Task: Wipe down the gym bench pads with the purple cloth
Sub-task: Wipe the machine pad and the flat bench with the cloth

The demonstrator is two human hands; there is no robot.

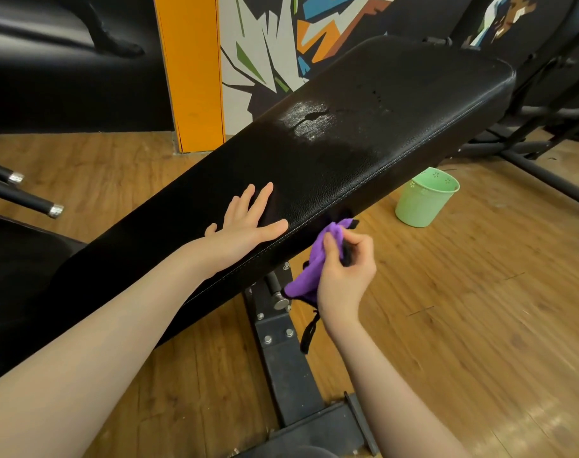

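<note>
1. The right hand [342,276] clutches the bunched purple cloth [309,272] against the side edge of the long black padded surface [364,133]; it should press firmly along the seam.
2. The left hand [245,226] lies flat with straight fingers on top, steadying the pad.

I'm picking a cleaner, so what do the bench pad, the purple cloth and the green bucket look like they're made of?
Bench pad: looks like black faux or real leather, pebbled grain, stitched edge seam, semi-gloss sheen. Purple cloth: soft, fuzzy, matte fabric, probably microfibre. Green bucket: seemingly moulded plastic, smooth, pale matte finish.
</note>
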